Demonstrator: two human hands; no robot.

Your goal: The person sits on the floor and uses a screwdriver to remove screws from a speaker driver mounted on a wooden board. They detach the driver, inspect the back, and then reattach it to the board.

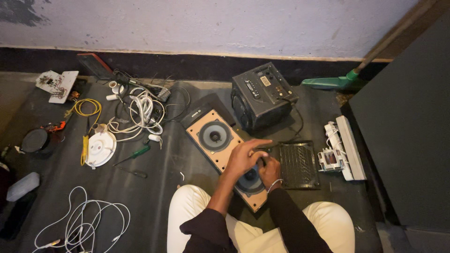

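- I see the speaker box (224,154) lying flat on its back on the dark floor, right in front of my knees. That way its round cones face up and are easy to reach.
- My left hand (244,157) rests on top of the speaker box, over the lower cone (250,180). The fingers are stretched out and mostly open. It seems to press down to keep the box from sliding, and it grips nothing that I can see.
- My right hand (269,169) sits at the right edge of the speaker box, half hidden under the left hand. The fingers are curled in, but I cannot tell if they hold anything.
- The black grille (296,164) lies flat just to the right of the speaker box.
- A black amplifier box (263,93) stands just behind the speaker box. On its top there is a small pale label shaped like a rectangle.
- The speaker box has a small round badge on its far black corner.
- A green screwdriver (136,153) lies to the left of the speaker box, near a round white fitting (101,148) and a heap of white cables (140,110).
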